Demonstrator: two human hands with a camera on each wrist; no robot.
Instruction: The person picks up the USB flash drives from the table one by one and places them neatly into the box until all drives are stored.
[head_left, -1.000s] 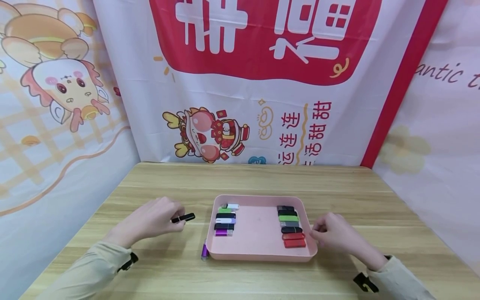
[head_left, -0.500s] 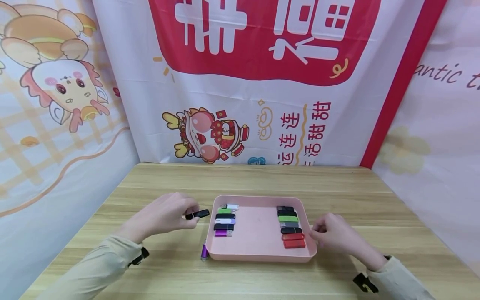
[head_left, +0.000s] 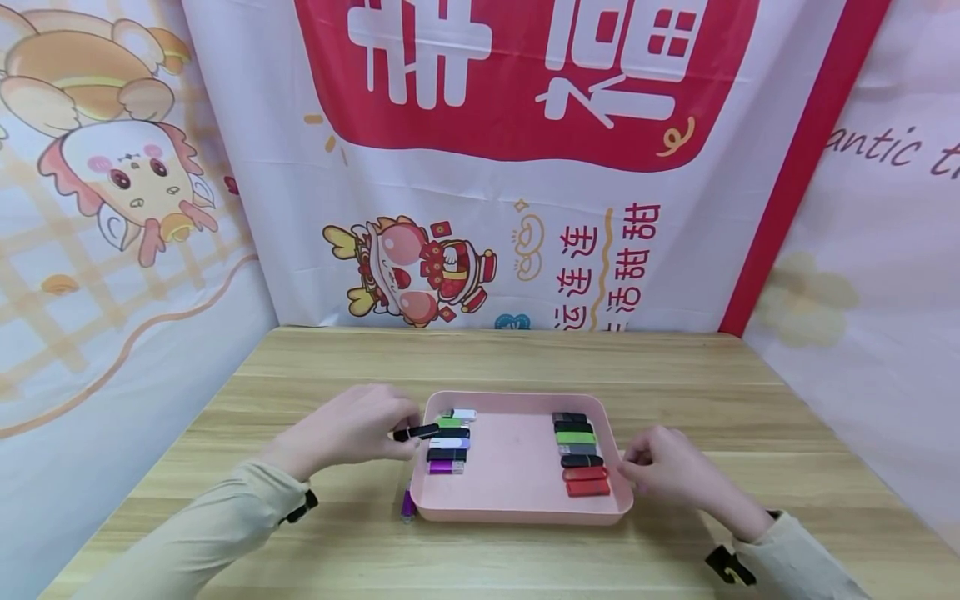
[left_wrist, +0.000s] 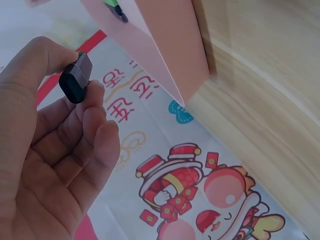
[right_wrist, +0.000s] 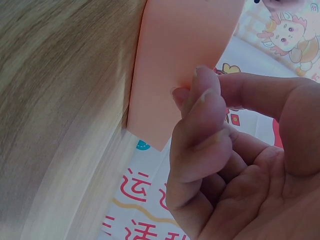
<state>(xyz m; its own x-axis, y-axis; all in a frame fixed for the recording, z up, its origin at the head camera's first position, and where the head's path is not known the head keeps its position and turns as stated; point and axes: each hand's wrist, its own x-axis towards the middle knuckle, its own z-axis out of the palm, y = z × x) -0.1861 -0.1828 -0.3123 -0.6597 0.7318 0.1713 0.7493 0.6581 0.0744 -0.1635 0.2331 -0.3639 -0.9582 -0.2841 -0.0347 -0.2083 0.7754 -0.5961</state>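
Observation:
My left hand (head_left: 360,425) pinches a black USB flash drive (head_left: 416,432) between thumb and fingertips. It hangs over the left rim of the pink tray (head_left: 517,515), near a column of several flash drives (head_left: 448,443). In the left wrist view the drive (left_wrist: 76,80) shows end-on in the fingers. My right hand (head_left: 671,471) holds the tray's right edge with curled fingers. The right wrist view has its fingertips against the tray's outer wall (right_wrist: 170,55); part of the contact is hidden. A second column of several flash drives (head_left: 579,448) lies along the tray's right side.
A purple flash drive (head_left: 408,503) rests on the wooden table (head_left: 480,562), just outside the tray's lower left corner. Printed cloths (head_left: 450,192) hang behind the table and on both sides.
My left hand has moved right with the black flash drive, from beside the tray to over its left rim. The right hand stays at the tray's right edge.

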